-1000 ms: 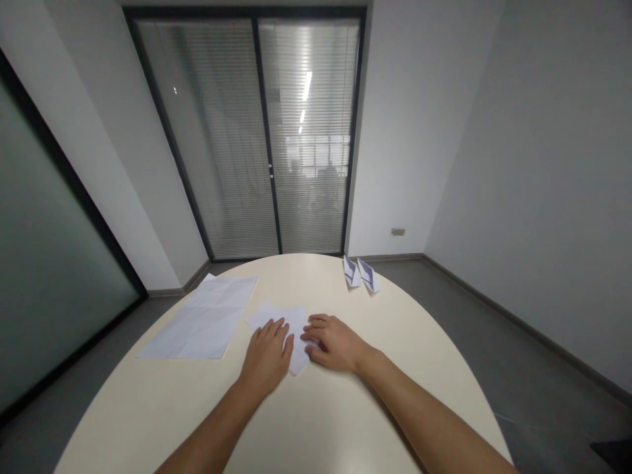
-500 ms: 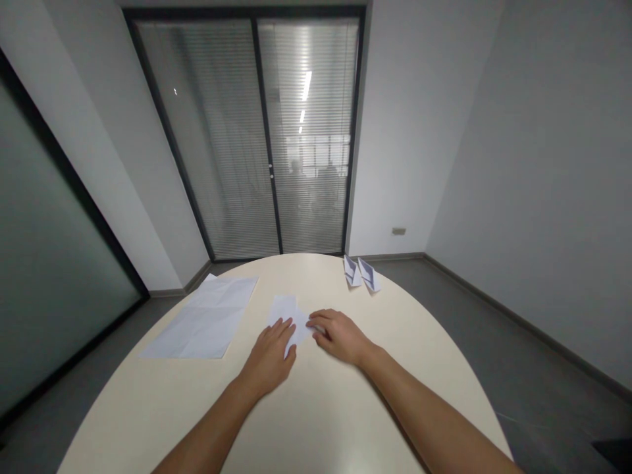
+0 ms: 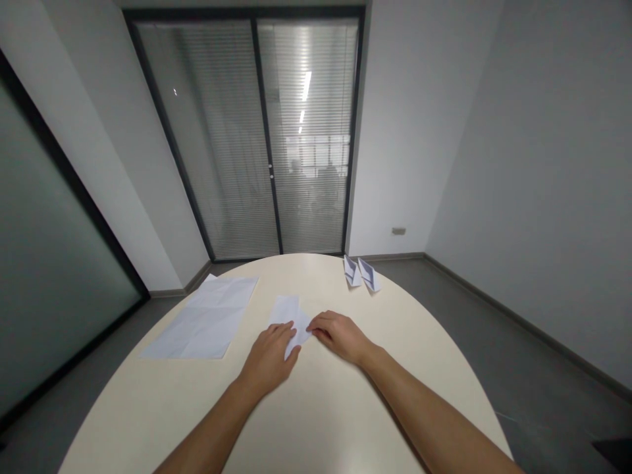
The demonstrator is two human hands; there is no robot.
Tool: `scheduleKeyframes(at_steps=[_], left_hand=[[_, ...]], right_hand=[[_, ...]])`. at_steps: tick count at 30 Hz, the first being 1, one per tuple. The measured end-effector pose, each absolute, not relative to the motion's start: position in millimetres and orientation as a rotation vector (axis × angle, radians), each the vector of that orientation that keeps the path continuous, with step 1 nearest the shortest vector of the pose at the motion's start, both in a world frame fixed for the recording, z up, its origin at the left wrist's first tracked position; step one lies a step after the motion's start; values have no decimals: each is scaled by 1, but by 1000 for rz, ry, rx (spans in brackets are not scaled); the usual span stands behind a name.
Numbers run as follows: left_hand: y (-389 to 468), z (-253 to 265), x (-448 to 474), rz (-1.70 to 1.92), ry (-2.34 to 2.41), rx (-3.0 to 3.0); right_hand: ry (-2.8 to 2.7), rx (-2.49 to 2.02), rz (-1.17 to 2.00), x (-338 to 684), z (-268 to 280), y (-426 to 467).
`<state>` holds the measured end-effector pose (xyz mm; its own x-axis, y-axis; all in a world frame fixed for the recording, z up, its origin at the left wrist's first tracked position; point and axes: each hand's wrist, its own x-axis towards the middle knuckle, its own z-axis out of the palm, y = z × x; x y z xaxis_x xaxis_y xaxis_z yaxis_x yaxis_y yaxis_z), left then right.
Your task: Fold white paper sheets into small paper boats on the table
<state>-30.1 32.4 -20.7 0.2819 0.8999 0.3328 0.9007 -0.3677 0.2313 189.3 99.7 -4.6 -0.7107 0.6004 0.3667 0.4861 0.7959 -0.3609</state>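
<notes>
A piece of folded white paper (image 3: 285, 308) lies on the table in front of me, with a pointed part sticking out to the right. My left hand (image 3: 270, 354) rests over its lower left portion, palm down, fingers stretched out and thumb apart, covering some of the sheet. At the paper's right tip, my right hand (image 3: 340, 334) has its thumb and fingertips brought together in a pinch on the corner. The exact folds beneath my fingers are hidden.
Large creased white sheets (image 3: 202, 322) lie to the left on the round cream table (image 3: 316, 421). Two small folded paper pieces (image 3: 368, 275) sit near the far right edge. Beyond the table is a glass partition with blinds (image 3: 222, 145).
My right thumb and fingers have closed together on the paper's right corner. The left hand has shifted very slightly to the right and the paper has turned a little.
</notes>
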Motion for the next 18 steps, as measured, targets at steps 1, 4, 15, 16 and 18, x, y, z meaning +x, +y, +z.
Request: scheduleKeyframes(at_steps=[1,4,15,16,18], left_hand=[[32,-20,-30,-661,-1769,-2510],[31,-18,-30,-695,-1772,-2524],[34,-20,-32,-872,-1549,-2682],[34,-19,-32,-877,-1537,-2692],[33,-17,-33,-891,-1537,-2703]], right_hand=[[-2510,-817,320,189,-4,99],[-2509,-810,294,189,-1,98],[-2539,-656,312,189,-10,104],[-2537,-674,316,190,-12,105],[-2534,-721,326,191,-15,106]])
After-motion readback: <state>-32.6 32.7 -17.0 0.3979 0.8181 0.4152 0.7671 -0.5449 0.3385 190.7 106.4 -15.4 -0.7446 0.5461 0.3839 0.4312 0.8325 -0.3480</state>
